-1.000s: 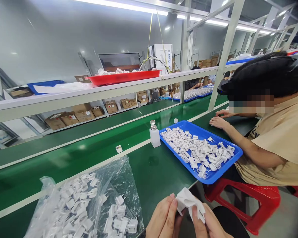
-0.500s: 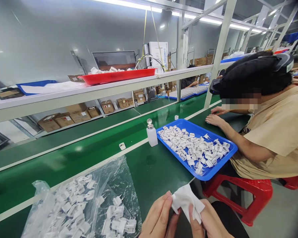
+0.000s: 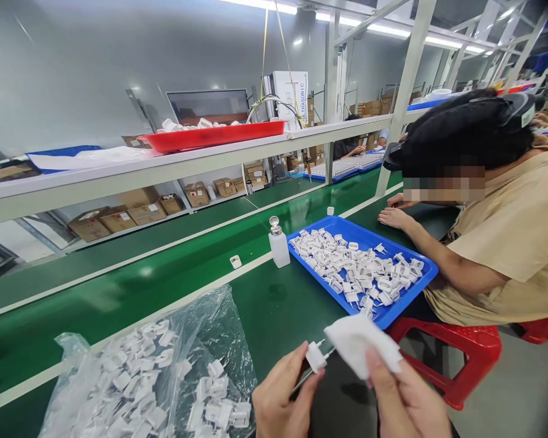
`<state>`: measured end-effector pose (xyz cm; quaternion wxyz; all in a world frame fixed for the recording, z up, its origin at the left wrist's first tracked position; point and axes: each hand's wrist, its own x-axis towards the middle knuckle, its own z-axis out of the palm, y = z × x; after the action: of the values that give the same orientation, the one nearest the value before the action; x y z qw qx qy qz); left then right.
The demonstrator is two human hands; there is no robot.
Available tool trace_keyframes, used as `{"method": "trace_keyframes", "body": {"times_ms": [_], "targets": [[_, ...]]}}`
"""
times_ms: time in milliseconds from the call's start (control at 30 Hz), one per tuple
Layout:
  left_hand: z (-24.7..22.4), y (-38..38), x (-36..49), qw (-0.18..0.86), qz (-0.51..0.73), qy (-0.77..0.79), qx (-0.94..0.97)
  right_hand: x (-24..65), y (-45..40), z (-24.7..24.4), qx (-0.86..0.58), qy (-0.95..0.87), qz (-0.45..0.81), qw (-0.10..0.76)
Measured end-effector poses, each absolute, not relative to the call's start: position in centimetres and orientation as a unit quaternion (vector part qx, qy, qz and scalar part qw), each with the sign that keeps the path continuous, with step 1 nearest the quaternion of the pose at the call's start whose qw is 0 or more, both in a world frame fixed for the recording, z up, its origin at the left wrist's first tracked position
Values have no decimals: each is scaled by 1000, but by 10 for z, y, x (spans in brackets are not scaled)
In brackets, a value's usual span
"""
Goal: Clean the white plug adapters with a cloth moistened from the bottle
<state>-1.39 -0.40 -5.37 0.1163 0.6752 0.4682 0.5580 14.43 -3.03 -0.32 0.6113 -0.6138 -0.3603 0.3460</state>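
Between the thumb and fingers of my left hand (image 3: 287, 389) is a small white plug adapter (image 3: 316, 357), its two metal pins pointing right. My right hand (image 3: 399, 395) pinches a folded white cloth (image 3: 360, 345), held just right of the pins. To the left, a clear plastic bag (image 3: 223, 316) lies spread on the bench with many white plug adapters (image 3: 139, 371) on it. Beyond my hands, a blue tray (image 3: 390, 319) holds a heap of similar white pieces (image 3: 356, 261). A white pump bottle (image 3: 280, 248) with a metal top, its lid raised, stands at the tray's left corner.
Along the bench runs a green conveyor belt (image 3: 178, 274) carrying single white pieces (image 3: 235, 261). Above it, a shelf supports a red tray (image 3: 214, 135). At right, a co-worker in a tan shirt (image 3: 506, 243) sits close to the blue tray, near a red stool (image 3: 452, 340).
My hands have moved apart. The cloth is lifted away to the right, and the plug adapter now shows in my left hand. The white pieces on the belt have shifted right.
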Motion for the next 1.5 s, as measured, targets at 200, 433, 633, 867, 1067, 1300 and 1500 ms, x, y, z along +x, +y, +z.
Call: {"method": "trace_keyframes", "body": {"times_ms": [200, 433, 633, 867, 1067, 1300, 1500], "targets": [[-49, 8, -41, 297, 392, 601, 631, 180, -2, -31, -613, -369, 392, 578], [-70, 19, -57, 263, 280, 640, 666, 152, 25, -65, -603, -533, 425, 414], [-85, 17, -58, 225, 261, 640, 687, 141, 48, -72, -569, -622, 413, 345], [-92, 14, -55, 182, 291, 639, 688, 139, 69, -72, -506, -678, 439, 301], [-91, 15, -54, 175, 284, 649, 684, 139, 80, -78, -485, -680, 468, 288], [-89, 17, -54, 206, 292, 647, 673, 138, 86, -82, -481, -657, 515, 268], [-93, 17, -58, 214, 295, 636, 681, 135, 91, -81, -503, -630, 533, 256]]}}
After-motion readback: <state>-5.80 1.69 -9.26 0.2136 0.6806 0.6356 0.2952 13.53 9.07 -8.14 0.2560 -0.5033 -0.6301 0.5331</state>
